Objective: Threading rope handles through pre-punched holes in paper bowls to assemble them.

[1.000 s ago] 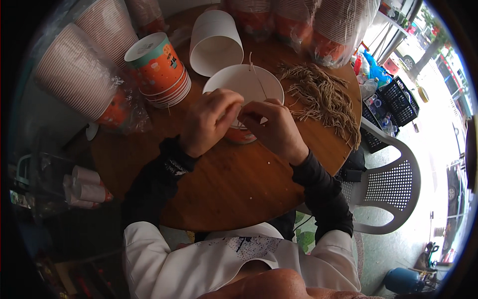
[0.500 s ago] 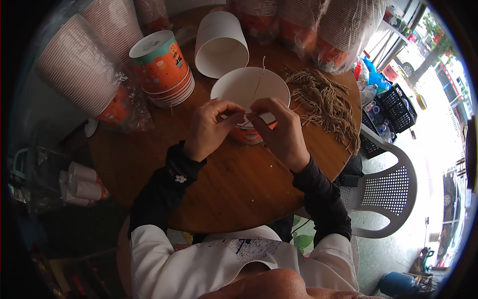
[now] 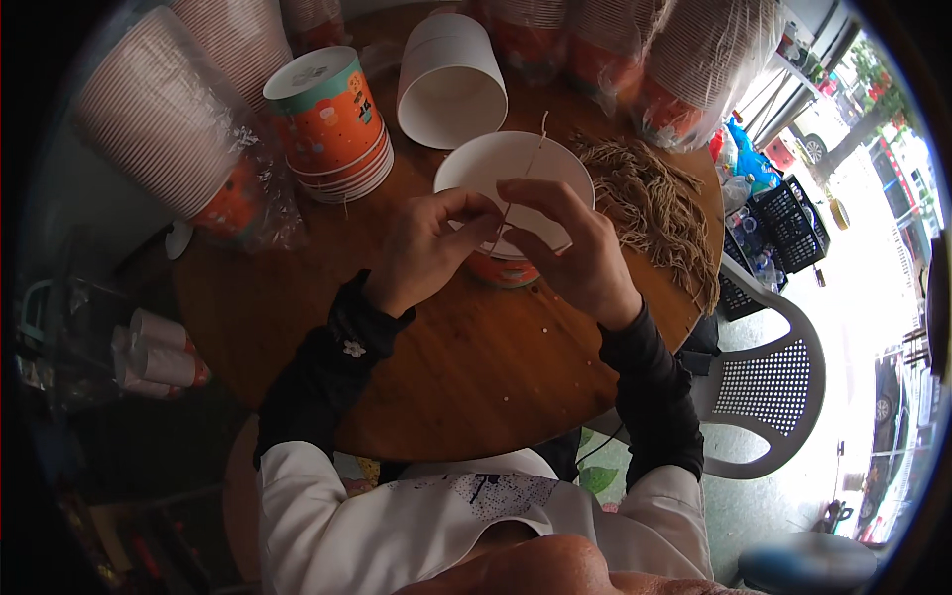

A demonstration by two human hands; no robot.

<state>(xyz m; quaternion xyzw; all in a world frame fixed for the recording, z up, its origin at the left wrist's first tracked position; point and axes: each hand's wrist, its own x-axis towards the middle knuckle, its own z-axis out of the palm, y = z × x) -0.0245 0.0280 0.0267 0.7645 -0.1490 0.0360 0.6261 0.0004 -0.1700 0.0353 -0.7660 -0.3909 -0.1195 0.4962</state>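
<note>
Over a paper bucket [image 3: 474,169] with a white inside and an orange outside, my hands work at a thin string [image 3: 535,154]. The string runs across the bucket's mouth, its far end over the back rim. My left hand [image 3: 428,243] is closed in a pinch on the string near the bucket's front. Beside it my right hand [image 3: 585,253] has thumb and forefinger apart, their tips close to the string; whether they touch it is not plain. To the right lies a heap of loose brown strings [image 3: 654,213].
Left of the bucket stands a stack of orange buckets [image 3: 327,129]. A white bucket [image 3: 451,99] lies on its side behind. Plastic-wrapped bucket stacks [image 3: 159,119] line the back of the round wooden table [image 3: 446,377]. A grey chair [image 3: 764,387] is at the right.
My right thumb and forefinger have spread apart from a near-closed pose by the string. My left hand stays pinched. The whole view has shifted slightly.
</note>
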